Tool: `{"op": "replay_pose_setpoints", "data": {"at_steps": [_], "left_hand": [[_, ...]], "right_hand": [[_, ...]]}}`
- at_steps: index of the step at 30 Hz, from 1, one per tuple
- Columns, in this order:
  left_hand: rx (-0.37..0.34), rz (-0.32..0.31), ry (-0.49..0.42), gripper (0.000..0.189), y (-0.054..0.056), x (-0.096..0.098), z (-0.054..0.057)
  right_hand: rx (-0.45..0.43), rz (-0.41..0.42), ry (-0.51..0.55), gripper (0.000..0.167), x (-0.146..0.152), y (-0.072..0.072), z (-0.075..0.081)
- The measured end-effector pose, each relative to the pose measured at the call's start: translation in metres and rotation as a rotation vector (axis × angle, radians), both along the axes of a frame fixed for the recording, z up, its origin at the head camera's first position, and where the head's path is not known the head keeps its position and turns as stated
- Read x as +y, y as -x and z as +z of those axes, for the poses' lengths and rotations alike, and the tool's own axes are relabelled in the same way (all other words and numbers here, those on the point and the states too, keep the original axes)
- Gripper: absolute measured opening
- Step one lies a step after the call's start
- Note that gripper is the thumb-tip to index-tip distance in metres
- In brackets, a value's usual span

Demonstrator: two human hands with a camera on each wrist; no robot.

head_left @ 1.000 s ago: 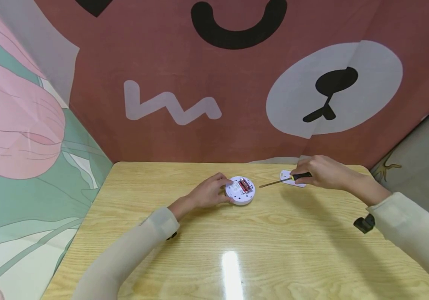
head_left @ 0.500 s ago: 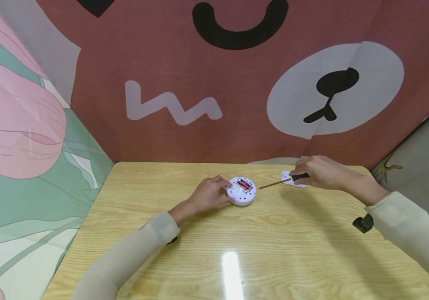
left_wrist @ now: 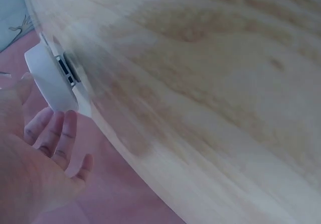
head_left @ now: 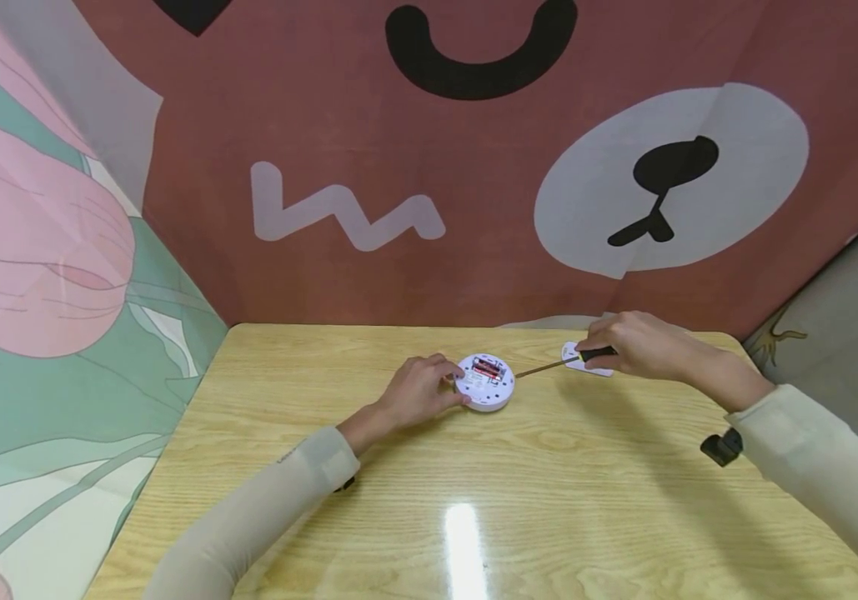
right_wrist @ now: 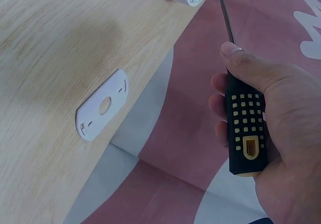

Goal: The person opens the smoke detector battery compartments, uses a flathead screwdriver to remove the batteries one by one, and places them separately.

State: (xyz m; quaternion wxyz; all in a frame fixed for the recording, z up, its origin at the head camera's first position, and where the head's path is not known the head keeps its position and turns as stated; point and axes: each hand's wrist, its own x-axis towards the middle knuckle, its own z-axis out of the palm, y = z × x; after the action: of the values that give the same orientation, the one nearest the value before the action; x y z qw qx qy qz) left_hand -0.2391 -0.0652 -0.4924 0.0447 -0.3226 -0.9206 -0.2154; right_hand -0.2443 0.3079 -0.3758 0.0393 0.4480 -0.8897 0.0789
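A round white battery-powered device [head_left: 485, 395] sits near the back of the table, its red batteries [head_left: 487, 369] facing up. My left hand [head_left: 419, 388] pinches its left edge between thumb and fingers. In the left wrist view, the fingertips lie against the white side of the device [left_wrist: 47, 78]. A screwdriver [right_wrist: 246, 128] with a black and yellow handle is gripped in my right hand [head_left: 634, 346]. Its thin shaft points left, the tip right beside the device's right edge; whether they touch I cannot tell.
A flat white mounting plate [right_wrist: 108, 103] with a round centre hole lies on the wooden table [head_left: 549, 500], under my right hand. Just behind the table's back edge hangs a reddish printed cloth [head_left: 398, 283].
The device has turned counterclockwise in my left hand and shifted slightly right. My right hand with the screwdriver has moved a little left, so the gap between tip and device has narrowed.
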Motion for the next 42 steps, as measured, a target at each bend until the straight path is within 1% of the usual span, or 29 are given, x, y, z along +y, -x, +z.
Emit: {"op": "replay_pose_setpoints", "data": {"at_steps": [2,5,7,9,12,15,20,22,26,30,36,42], "left_hand": [[-0.019,0.014,-0.019,0.051,0.001,0.001,0.002],[-0.062,0.037,-0.013,0.069,0.004,0.003,0.005],[-0.105,0.025,0.002,0.082,0.009,0.004,0.007],[-0.164,0.002,0.013,0.09,0.013,0.004,0.008],[-0.261,-0.039,-0.005,0.095,0.021,0.005,0.008],[-0.336,-0.072,-0.041,0.096,0.028,0.008,0.007],[-0.434,-0.141,-0.103,0.096,0.039,0.013,0.006],[-0.458,-0.161,-0.112,0.095,0.042,0.014,0.006],[-0.476,-0.183,-0.125,0.092,0.044,0.015,0.004],[-0.469,-0.189,-0.126,0.088,0.044,0.016,0.003],[-0.42,-0.18,-0.094,0.086,0.042,0.016,0.002],[-0.37,-0.157,-0.101,0.087,0.039,0.018,0.0]], "right_hand": [[-0.001,-0.002,-0.005,0.022,-0.001,0.001,0.0],[0.002,-0.006,-0.013,0.023,-0.001,0.0,0.001],[-0.001,-0.009,-0.021,0.023,-0.002,0.001,0.001],[-0.004,-0.008,-0.031,0.024,-0.003,0.001,0.0],[-0.009,-0.006,-0.043,0.025,-0.004,0.002,0.0],[-0.009,-0.004,-0.042,0.025,-0.006,0.003,-0.001],[-0.013,0.01,-0.032,0.024,-0.008,0.006,-0.004],[-0.01,0.021,-0.035,0.022,-0.009,0.006,-0.005],[-0.01,0.027,-0.041,0.019,-0.009,0.007,-0.006],[-0.016,0.013,-0.05,0.017,-0.01,0.009,-0.005],[-0.014,0.009,-0.085,0.011,-0.014,0.01,-0.003],[0.01,0.008,-0.124,0.007,-0.019,0.012,-0.002]]}}
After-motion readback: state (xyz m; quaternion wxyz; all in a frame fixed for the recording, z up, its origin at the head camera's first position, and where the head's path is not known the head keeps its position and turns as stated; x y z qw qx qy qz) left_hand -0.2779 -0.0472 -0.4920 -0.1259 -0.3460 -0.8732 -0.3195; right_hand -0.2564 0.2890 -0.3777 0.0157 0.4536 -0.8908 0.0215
